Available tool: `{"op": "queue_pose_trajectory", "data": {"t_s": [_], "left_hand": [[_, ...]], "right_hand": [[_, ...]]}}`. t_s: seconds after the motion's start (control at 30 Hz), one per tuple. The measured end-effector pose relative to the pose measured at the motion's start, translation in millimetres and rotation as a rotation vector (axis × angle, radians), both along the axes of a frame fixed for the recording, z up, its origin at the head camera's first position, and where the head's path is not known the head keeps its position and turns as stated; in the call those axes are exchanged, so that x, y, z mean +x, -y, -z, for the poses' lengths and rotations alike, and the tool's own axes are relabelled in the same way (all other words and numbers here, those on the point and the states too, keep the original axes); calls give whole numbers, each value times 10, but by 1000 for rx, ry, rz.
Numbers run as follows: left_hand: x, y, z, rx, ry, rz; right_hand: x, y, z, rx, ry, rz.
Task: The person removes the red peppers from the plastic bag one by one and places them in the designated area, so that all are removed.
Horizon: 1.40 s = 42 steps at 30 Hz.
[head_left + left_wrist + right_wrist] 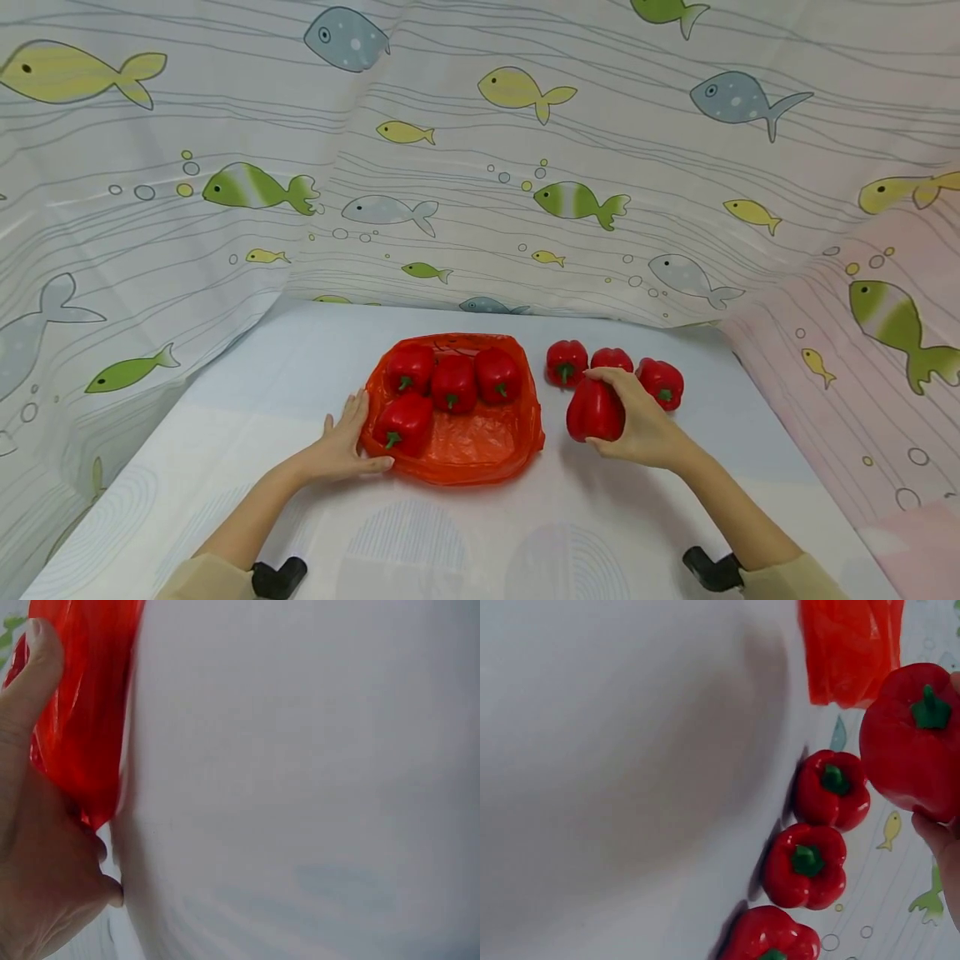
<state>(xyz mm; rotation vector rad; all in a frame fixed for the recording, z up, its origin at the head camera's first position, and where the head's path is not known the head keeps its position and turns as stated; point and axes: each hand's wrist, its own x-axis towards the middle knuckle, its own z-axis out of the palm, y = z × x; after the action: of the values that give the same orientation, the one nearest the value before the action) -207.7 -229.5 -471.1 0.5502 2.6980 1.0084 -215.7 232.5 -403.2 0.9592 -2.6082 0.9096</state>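
Note:
My right hand (642,423) grips a red bell pepper (595,412) above the table, just right of the bag; its green stem shows in the right wrist view, where the same pepper (911,746) is at the right edge. An orange-red plastic bag (472,440) stands spread wide, with several red bell peppers (453,383) inside toward its back and left. At the bag's left side rests my left hand (341,446), fingers extended and thumb along the near rim. In the left wrist view that hand (45,862) touches the bag's wall (90,712).
Behind the held pepper, three more bell peppers (661,383) sit in a row on the white table (300,350). The right wrist view shows them too, the middle pepper (805,865) stem toward the camera. A fish-patterned curtain (465,167) hangs around the back and sides.

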Motion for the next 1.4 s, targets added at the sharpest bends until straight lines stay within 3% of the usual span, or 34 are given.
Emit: {"op": "queue_pose_trajectory", "data": {"t_s": [0.4,0.63,0.93,1.13,1.4], "left_hand": [[14,0,-1,-2,0,-3],[15,1,6,4,0,-8],[23,4,1,5,10,-4],[24,2,-28,2,13,-3],[9,7,-5,0,15,3]], "right_hand": [[-103,87,149,81,148,18],[-198,117,257,86,155,6],[-258,149,346,133,287,36],[-255,154,365,212,309,80],[-223,154,378,179,306,58]]}}
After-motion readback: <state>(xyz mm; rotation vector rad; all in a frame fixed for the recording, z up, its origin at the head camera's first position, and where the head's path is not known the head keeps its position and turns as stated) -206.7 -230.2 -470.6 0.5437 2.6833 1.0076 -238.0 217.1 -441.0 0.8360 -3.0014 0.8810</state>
